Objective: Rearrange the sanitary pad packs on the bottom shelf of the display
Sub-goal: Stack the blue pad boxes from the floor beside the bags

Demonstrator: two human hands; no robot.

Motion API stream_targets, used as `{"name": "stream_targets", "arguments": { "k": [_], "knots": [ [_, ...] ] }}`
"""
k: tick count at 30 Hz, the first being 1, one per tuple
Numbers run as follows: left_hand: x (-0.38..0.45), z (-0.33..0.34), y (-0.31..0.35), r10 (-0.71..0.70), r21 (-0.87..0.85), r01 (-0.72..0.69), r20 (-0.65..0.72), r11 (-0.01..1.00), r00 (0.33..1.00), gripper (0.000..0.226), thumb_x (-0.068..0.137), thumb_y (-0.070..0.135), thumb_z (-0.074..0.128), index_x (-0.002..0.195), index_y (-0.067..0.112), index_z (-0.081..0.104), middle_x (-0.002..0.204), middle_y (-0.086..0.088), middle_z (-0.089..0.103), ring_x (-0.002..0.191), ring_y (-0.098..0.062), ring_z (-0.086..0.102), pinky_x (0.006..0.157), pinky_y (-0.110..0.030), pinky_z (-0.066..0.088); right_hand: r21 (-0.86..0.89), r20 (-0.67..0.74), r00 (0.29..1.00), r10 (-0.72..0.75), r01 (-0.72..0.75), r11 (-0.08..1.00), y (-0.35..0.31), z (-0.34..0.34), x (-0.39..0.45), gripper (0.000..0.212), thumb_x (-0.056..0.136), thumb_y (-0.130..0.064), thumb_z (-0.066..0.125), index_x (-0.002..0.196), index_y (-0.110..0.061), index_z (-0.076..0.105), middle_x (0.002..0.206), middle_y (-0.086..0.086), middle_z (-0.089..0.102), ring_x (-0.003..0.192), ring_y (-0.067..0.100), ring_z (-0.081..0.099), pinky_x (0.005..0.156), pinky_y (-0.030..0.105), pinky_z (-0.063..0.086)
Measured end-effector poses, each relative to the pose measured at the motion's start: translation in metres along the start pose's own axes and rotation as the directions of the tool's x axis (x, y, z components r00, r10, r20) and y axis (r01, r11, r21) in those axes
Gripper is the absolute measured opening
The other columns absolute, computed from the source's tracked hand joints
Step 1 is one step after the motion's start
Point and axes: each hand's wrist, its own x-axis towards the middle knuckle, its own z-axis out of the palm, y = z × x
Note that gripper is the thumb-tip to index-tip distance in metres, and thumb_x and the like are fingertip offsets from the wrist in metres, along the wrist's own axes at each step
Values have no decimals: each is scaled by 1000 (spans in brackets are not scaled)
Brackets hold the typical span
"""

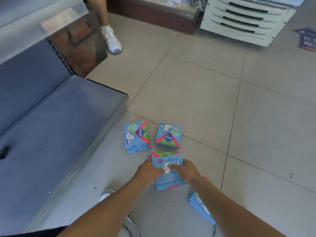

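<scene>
Blue sanitary pad packs with green and pink corners lie on the tiled floor in front of the grey bottom shelf [56, 127], which holds no packs. My left hand [149, 171] and my right hand [185, 169] both grip a small stack of packs [168, 181] from either side, thumbs on the top pack. Beyond it lie a two-pack stack [137, 136] on the left and another pack [168, 135] on the right. A further pack [202, 207] lies partly hidden under my right forearm.
Another person's leg and white shoe [112, 40] stand at the shelf's far end. A white vented cabinet [244, 19] and a brown counter base [150, 12] line the back. My own shoe [106, 194] is beside the shelf edge. A printed item [307, 40] lies far right.
</scene>
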Motion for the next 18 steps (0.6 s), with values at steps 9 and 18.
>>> {"name": "stream_targets", "arguments": {
  "k": [9, 18],
  "knots": [
    [-23, -12, 3, -45, -373, 51, 25, 927, 999, 43, 73, 18, 68, 110, 20, 46, 112, -8, 65, 101, -26, 65, 89, -46, 55, 55, -46, 996, -76, 78, 995, -14, -14, -30, 45, 76, -32, 81, 107, -12, 56, 102, 5, 72, 83, 19, 72, 70, 34, 59],
    [-107, -67, 35, 86, -475, -114, -79, 872, 993, 45, 89, -3, 40, 124, 26, 46, 114, -5, 65, 92, -21, 65, 59, -31, 55, 237, 9, 951, -308, 297, 925, -68, -31, -113, 18, 83, -10, 75, 68, -17, 68, 74, 3, 70, 65, 20, 62, 65, 32, 45]
  ]
}}
